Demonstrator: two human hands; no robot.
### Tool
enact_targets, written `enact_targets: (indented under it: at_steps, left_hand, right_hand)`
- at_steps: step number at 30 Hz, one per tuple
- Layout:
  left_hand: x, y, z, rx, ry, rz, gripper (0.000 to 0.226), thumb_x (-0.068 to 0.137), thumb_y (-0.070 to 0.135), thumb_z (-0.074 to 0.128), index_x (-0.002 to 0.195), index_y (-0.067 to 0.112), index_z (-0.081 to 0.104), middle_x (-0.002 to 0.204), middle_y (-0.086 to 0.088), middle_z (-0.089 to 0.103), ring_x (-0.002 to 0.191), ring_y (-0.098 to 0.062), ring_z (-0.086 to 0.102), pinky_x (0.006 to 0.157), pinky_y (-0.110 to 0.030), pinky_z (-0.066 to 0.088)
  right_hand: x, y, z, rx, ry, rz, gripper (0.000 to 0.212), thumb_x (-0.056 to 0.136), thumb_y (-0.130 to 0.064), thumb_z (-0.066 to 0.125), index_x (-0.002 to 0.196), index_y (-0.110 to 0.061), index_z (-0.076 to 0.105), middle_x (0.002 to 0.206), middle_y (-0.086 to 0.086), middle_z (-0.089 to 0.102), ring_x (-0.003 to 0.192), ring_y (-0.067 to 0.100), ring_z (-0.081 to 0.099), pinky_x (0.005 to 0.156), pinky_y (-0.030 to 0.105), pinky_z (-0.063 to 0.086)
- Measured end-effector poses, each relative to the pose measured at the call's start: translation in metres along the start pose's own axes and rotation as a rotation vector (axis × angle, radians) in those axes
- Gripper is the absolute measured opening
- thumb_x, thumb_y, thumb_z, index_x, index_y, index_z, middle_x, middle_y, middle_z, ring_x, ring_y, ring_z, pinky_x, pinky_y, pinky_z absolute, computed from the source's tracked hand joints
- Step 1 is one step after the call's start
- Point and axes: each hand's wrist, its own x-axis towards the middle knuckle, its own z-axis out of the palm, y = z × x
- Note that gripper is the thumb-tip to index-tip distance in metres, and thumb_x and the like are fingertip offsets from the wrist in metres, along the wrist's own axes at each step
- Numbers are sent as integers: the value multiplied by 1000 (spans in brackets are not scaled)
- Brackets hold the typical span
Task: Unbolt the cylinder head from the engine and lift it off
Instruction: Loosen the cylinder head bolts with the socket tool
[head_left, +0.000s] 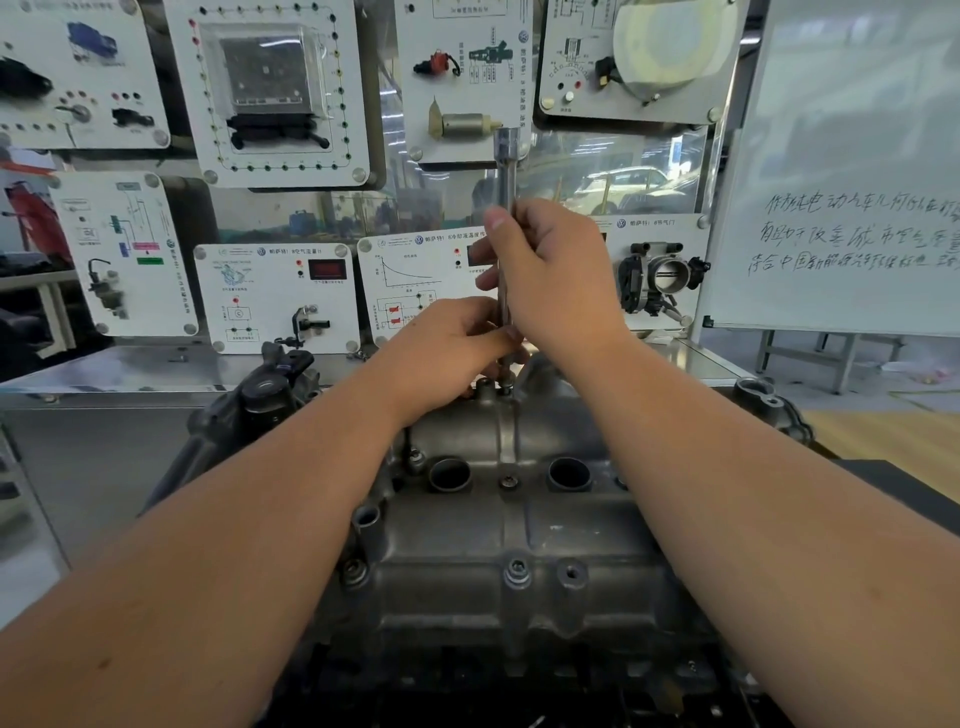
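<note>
The grey metal cylinder head (519, 530) lies in front of me on the engine, with two round plug holes and several bolts showing on top. A long chrome socket extension bar (505, 171) stands upright with its lower tip on a bolt at the head's far edge. My right hand (550, 275) grips the bar's middle, thumb pointing up along it. My left hand (447, 353) pinches the bar's lower end just above the bolt. A bolt (509, 482) sits between the plug holes and another bolt (517, 571) nearer me.
Behind the engine stands a display wall of white training panels (275, 296) with car parts, including a throttle body (660, 278). A whiteboard (841, 171) with handwriting stands at the right. A black intake part (260, 405) sits at the engine's left.
</note>
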Motion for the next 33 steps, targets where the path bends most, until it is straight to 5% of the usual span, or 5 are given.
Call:
enact_targets:
  at_steps: [8, 14, 21, 25, 33]
  left_hand:
    - [-3, 5, -1, 9, 13, 61, 36, 79, 42, 71, 98, 11, 67, 89, -17, 73, 87, -41, 69, 86, -59, 55]
    - [-2, 3, 0, 12, 7, -10, 26, 99, 40, 59, 96, 17, 70, 85, 4, 76, 79, -14, 74, 63, -30, 50]
    - [-4, 6, -3, 44, 3, 40, 39, 86, 45, 66, 100, 8, 69, 84, -6, 76, 83, -32, 72, 86, -55, 56]
    - [-2, 4, -1, -10, 10, 8, 39, 87, 48, 61, 99, 11, 68, 83, -1, 76, 79, -21, 74, 65, -38, 53]
    - [0, 1, -2, -9, -2, 42, 11, 97, 23, 67, 95, 13, 68, 80, 1, 75, 71, -11, 72, 60, -20, 50]
  right_hand:
    - [0, 2, 0, 29, 32, -28, 14, 96, -31, 66, 91, -27, 54, 78, -1, 74, 62, 11, 70, 66, 33, 59]
    - [1, 2, 0, 3, 25, -3, 22, 103, -25, 53, 88, -16, 65, 77, -5, 72, 61, 6, 69, 55, 19, 51]
    - [0, 3, 0, 19, 24, -15, 17, 96, -35, 66, 94, -30, 51, 76, -4, 74, 62, 9, 69, 62, 28, 55]
    - [1, 1, 0, 7, 39, -8, 18, 100, -27, 60, 83, -26, 57, 76, -6, 72, 60, 4, 69, 56, 18, 52]
    - [1, 2, 1, 56, 5, 14, 12, 100, -33, 60, 103, -22, 56, 78, -6, 74, 60, 6, 70, 57, 22, 53]
